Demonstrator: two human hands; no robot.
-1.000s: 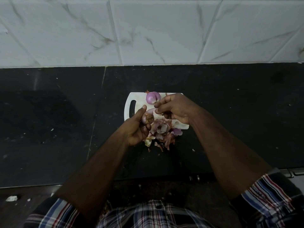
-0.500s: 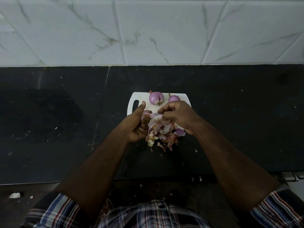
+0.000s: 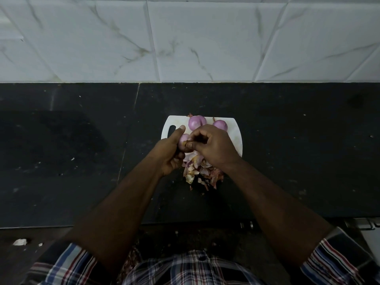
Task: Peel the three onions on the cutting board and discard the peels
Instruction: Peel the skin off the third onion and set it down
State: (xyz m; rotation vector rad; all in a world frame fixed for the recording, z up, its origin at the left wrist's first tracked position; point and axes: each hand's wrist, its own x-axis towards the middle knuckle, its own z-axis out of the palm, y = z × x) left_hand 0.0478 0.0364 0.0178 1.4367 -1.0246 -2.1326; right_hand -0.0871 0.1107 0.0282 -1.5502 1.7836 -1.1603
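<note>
On the dark tabletop (image 3: 72, 161), the board (image 3: 236, 136) now shows two peeled onions (image 3: 197, 122) at its far edge; half a second ago the right hand (image 3: 216, 147) hid part of one. The left hand (image 3: 171, 153) grips the third onion (image 3: 183, 138) above the peels (image 3: 197, 169) while the right pinches its skin. Its axis I cannot tell. Peeling looks nearly finished.

Dark stone bench (image 3: 61, 161) fills mid frame, w/ a seam running down left of centre. White marble-look tile wall meets its far edge. Directly on it, centre frame: white cutting board (image 3: 236, 138) w/ handle slot at its left end. At the board's near edge, a heap of onion peels (image 3: 197, 171) spills onto the bench surface. Small pale flecks scattered on the bench, mostly left side and far right. Lower left of frame, below the bench's front edge: a white scrap (image 3: 20, 241); can't tell what it lies on.
</note>
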